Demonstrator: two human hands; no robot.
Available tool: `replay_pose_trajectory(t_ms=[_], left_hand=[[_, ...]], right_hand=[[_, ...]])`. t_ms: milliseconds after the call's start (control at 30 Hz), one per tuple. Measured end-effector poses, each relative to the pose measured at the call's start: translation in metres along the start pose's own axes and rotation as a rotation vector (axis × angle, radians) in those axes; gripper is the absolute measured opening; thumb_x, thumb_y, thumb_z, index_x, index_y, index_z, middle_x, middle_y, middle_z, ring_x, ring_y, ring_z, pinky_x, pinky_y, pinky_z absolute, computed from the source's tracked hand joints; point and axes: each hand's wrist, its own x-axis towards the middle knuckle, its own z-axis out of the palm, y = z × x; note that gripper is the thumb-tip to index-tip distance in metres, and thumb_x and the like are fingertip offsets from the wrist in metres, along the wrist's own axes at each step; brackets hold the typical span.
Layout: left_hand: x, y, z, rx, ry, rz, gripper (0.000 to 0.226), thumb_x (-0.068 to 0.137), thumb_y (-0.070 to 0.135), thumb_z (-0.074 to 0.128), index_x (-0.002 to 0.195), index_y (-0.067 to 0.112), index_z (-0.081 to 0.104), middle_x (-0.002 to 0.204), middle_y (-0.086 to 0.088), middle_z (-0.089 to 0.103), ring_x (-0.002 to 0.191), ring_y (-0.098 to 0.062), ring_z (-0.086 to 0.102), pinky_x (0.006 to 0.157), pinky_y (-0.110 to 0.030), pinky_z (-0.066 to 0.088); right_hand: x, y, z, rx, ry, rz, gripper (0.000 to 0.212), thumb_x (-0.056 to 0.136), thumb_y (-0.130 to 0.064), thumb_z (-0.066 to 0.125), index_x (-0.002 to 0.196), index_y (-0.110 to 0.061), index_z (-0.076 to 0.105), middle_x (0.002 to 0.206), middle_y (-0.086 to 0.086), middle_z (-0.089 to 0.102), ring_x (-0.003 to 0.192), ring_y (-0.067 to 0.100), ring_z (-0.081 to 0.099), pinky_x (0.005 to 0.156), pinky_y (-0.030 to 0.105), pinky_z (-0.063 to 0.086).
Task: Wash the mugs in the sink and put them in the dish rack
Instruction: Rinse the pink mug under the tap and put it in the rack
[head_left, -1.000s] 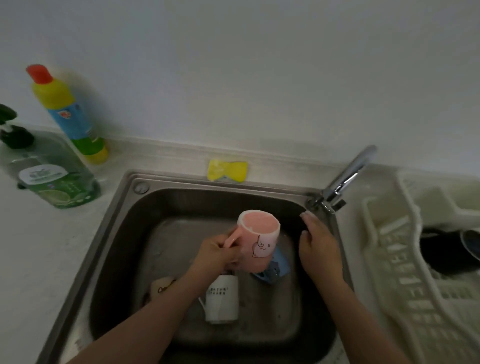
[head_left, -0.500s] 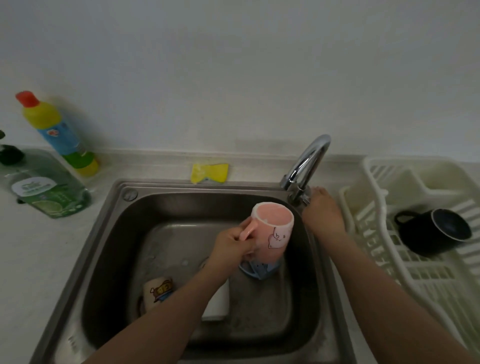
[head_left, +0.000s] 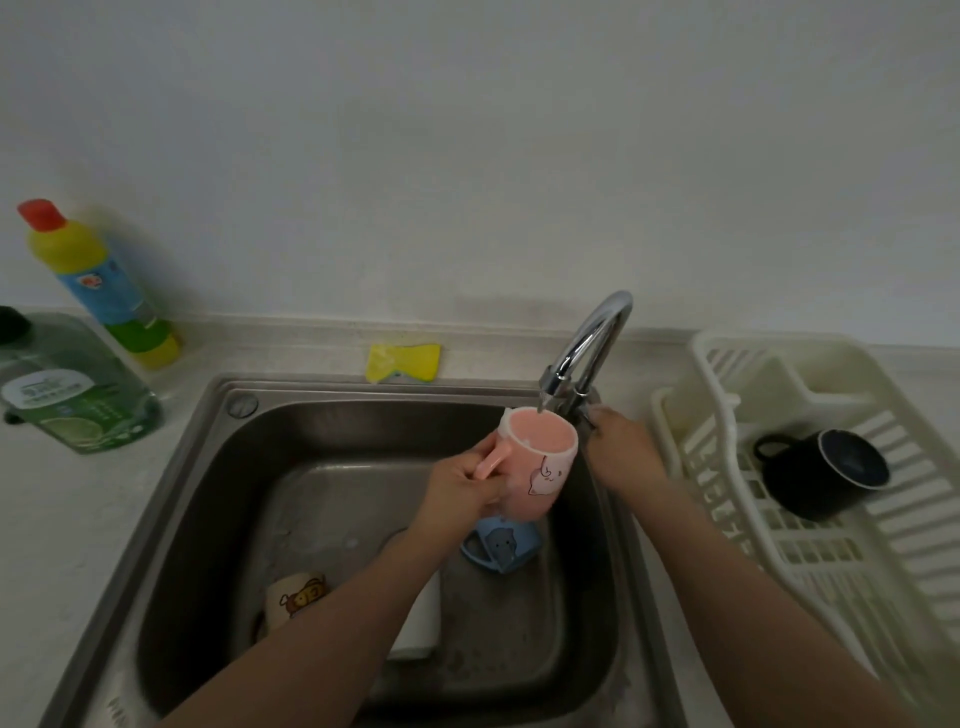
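Left hand (head_left: 462, 486) sits at the centre of the frame, fingers curled round the handle of a pink mug (head_left: 537, 470) and holding it upright above the sink (head_left: 208, 467), its mouth directly under the spout of the chrome tap (head_left: 587, 348). A thin stream of water runs into the mug. The forearm reaches up from the lower left, crossing the basin diagonally.

Right hand (head_left: 621, 449) is at the foot of the tap, just right of the mug, knuckles up; its fingertips are tucked behind the tap base, so I cannot tell how far they are closed or what exactly they touch. Its arm comes in from the lower right corner.

Down in the basin, a blue mug (head_left: 501, 545) lies under the pink one, partly covered by it. A white mug (head_left: 421, 618) is mostly hidden by the left forearm, and a cream mug (head_left: 293, 600) with a cartoon print is half cut off by the same arm.

At the right, a black mug (head_left: 821, 473) lies on its side in the white dish rack (head_left: 779, 561), whose far edge runs out of frame. A yellow sponge (head_left: 402, 361) rests on the desk (head_left: 62, 519) behind the sink, with a yellow bottle (head_left: 98, 286) and a green bottle (head_left: 78, 395) at the left, the latter clipped by the frame edge.
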Motion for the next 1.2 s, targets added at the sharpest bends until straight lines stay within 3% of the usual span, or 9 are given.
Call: replay_pose_trajectory(t_ms=[200,333,500,600,700,867,1000,1133,1200], left_hand=[[0.007,0.003,-0.004,-0.030,0.007,-0.009,0.026,0.083,-0.015,0.059,0.101,0.000,0.071,0.129,0.022,0.057,0.089,-0.007,0.066,0.058,-0.025,0.056],[0.007,0.003,-0.011,0.007,0.022,0.018,0.033,0.083,-0.016,0.059,0.113,-0.006,0.068,0.121,0.023,0.064,0.084,-0.007,0.068,0.064,-0.031,0.058],[0.005,0.006,-0.023,0.040,0.040,0.039,0.022,0.083,-0.014,0.062,0.103,-0.006,0.071,0.124,0.020,0.060,0.078,-0.002,0.068,0.062,-0.027,0.059],[0.002,0.005,-0.031,0.049,0.025,-0.028,0.016,0.084,-0.015,0.059,0.095,-0.010,0.068,0.131,0.012,0.060,0.072,-0.006,0.069,0.063,-0.040,0.061],[-0.001,0.005,-0.026,0.065,-0.012,-0.068,0.022,0.084,-0.018,0.057,0.100,-0.007,0.068,0.135,0.008,0.056,0.066,0.004,0.067,0.052,-0.022,0.055],[0.004,0.002,-0.030,0.062,-0.003,-0.077,0.021,0.085,-0.012,0.059,0.104,-0.008,0.068,0.136,0.011,0.058,0.074,-0.005,0.068,0.061,-0.027,0.059],[-0.002,0.006,-0.024,0.082,-0.059,-0.049,0.020,0.084,-0.018,0.056,0.102,-0.017,0.064,0.136,0.012,0.053,0.071,0.003,0.067,0.056,-0.023,0.056],[0.003,0.010,-0.024,0.061,-0.018,-0.017,0.016,0.084,-0.016,0.059,0.098,-0.013,0.067,0.137,0.013,0.055,0.077,-0.002,0.068,0.071,-0.037,0.058],[0.002,0.009,-0.030,0.068,-0.019,-0.017,0.016,0.084,-0.014,0.060,0.093,-0.005,0.069,0.135,0.016,0.056,0.082,-0.003,0.069,0.067,-0.035,0.060]], right_hand=[[-0.026,-0.017,-0.005,0.221,0.194,-0.086,0.039,0.093,-0.007,0.045,0.129,-0.012,0.059,0.135,0.006,0.058,0.123,0.024,0.054,0.106,0.030,0.039],[-0.050,-0.053,-0.005,0.251,0.163,-0.328,0.022,0.089,-0.005,0.052,0.103,-0.011,0.068,0.101,-0.003,0.063,0.088,0.012,0.058,0.086,0.034,0.051],[-0.054,-0.067,0.009,0.168,0.021,-0.449,0.036,0.095,-0.029,0.043,0.127,-0.028,0.059,0.125,0.000,0.062,0.113,0.016,0.058,0.092,0.029,0.047],[-0.053,-0.046,0.011,0.101,0.002,-0.410,0.041,0.096,-0.039,0.036,0.125,-0.024,0.062,0.127,0.000,0.062,0.117,0.016,0.055,0.096,0.031,0.045],[-0.034,-0.045,0.014,0.071,0.010,-0.253,0.026,0.101,-0.032,0.037,0.100,-0.021,0.061,0.103,0.000,0.063,0.097,0.016,0.060,0.076,0.027,0.042],[-0.061,-0.055,0.016,0.107,0.030,-0.434,0.043,0.099,-0.034,0.033,0.130,-0.019,0.059,0.127,0.003,0.062,0.118,0.016,0.055,0.107,0.032,0.038],[-0.047,-0.047,0.009,0.080,0.052,-0.295,0.030,0.101,-0.026,0.037,0.105,-0.016,0.065,0.107,0.004,0.066,0.100,0.021,0.060,0.090,0.030,0.043],[-0.060,-0.063,0.011,0.053,-0.015,-0.399,0.046,0.100,-0.039,0.029,0.134,-0.023,0.054,0.129,0.004,0.059,0.118,0.019,0.054,0.097,0.031,0.042],[-0.068,-0.049,0.005,0.064,-0.003,-0.405,0.054,0.097,-0.046,0.025,0.130,-0.022,0.059,0.129,0.001,0.061,0.120,0.018,0.054,0.103,0.032,0.040]])
